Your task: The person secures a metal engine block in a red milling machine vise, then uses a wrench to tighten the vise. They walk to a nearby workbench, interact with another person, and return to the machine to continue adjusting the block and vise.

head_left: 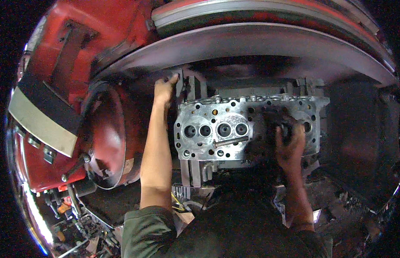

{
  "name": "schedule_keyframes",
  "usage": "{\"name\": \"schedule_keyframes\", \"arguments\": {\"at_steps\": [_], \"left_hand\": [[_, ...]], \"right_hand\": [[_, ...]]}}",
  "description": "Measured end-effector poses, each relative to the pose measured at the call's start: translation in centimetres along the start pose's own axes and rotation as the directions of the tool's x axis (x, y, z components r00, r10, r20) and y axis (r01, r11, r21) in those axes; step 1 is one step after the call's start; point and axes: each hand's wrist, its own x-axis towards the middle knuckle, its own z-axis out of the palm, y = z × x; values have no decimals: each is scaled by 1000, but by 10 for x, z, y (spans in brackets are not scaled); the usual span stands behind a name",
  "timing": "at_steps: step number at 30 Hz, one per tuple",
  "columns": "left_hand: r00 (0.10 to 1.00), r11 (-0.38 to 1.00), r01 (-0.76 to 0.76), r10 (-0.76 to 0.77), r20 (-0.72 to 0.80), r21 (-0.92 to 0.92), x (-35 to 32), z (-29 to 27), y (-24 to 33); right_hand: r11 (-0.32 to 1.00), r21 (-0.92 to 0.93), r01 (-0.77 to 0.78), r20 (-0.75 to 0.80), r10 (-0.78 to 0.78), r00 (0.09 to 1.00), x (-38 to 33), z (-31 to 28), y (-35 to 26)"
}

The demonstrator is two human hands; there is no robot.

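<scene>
Cylinder head (234, 117), bare metal, centre of view.
Metal rod (231, 141) lies on its face; left hand (166, 91) at grey plate (180, 87), right hand (291, 145) over shadowed right half; neither grip's closure can be told.

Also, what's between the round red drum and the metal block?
In the head view, the person's left forearm lies between the red drum and the block.

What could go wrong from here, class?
The rod lying across the cylinder head might roll off or scratch its face. The right hand is in shadow, so a misplaced finger could go unseen. The left hand, by the metal plate, could get scraped.
</scene>
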Motion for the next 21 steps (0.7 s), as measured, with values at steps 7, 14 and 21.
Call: {"name": "schedule_keyframes", "arguments": {"at_steps": [7,14,21], "left_hand": [[977,932,108,-35,210,-346,-38,-17,-19],[958,865,-36,173,230,-501,-43,-18,-36],[966,833,125,21,257,-538,-30,-15,-38]], "right_hand": [[999,-21,41,-19,-42,999,-2,3,1],[1000,-30,-4,-44,3,999,-4,5,2],[996,-61,60,-119,-67,991,-5,8,4]]}}
